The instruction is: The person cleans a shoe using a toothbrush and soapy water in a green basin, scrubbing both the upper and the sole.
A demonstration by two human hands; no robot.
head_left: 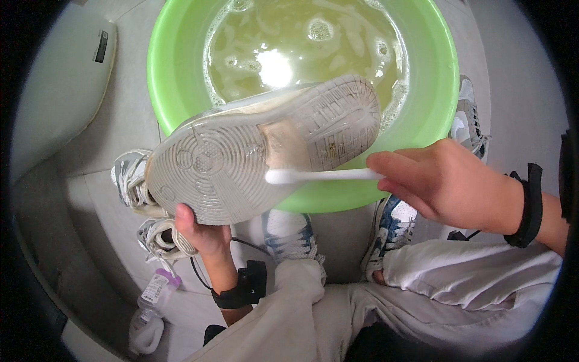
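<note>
A pale shoe point(208, 160) is tilted sole up over the near rim of a green basin point(175, 72). My left hand point(205, 235) grips it from below near the toe, thumb on the sole's edge and the other fingers hidden behind. In my right hand point(434, 178) is the handle of a white brush point(325, 175). The brush head lies against the sole's near edge, by the beige middle section; its bristles do not show. Cloudy yellowish water point(350, 48) with patches of foam fills the basin behind the shoe.
Two light sneakers point(134, 181) point(161, 238) stand on the tiles at left. Below them is a clear bottle with a purple cap point(155, 289). A grey shoe point(469, 120) sits right of the basin. A rounded white fixture point(60, 78) rises at left. My own shoes point(289, 235) flank the basin's front.
</note>
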